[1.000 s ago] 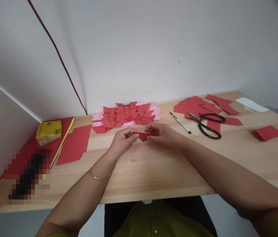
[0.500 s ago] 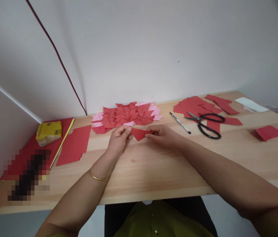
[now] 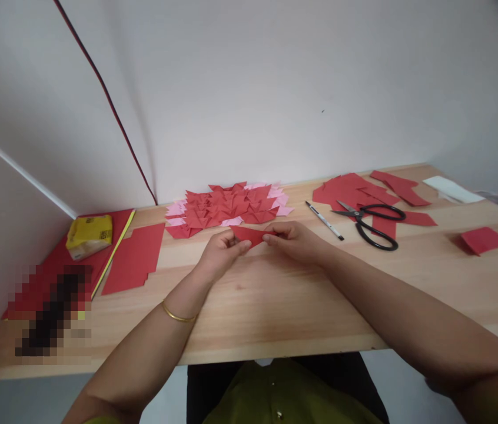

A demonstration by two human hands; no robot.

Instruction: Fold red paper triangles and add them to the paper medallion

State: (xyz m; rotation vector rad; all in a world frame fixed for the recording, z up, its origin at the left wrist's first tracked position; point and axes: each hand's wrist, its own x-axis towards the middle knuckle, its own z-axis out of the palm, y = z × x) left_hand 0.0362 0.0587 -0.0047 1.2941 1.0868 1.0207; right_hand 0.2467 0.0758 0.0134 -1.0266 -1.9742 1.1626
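A small folded red paper triangle point(image 3: 254, 236) is held between both hands, its long edge upward, above the wooden table point(image 3: 249, 312). My left hand point(image 3: 222, 253) pinches its left part, with the thumb across the front. At its right corner my right hand point(image 3: 293, 240) grips it between thumb and fingers. Just behind the hands lies a cluster of folded red and pink paper pieces point(image 3: 231, 206) against the wall.
Black-handled scissors point(image 3: 361, 215), a marker point(image 3: 325, 221) and red scraps point(image 3: 348, 188) lie to the right. A folded red sheet point(image 3: 486, 240) stands far right. On the left are a red sheet point(image 3: 136, 256) and a yellow packet point(image 3: 89, 235).
My left thumb has moved down and to the right, from the triangle's left corner onto its front. My right hand keeps its hold. The view has shifted slightly.
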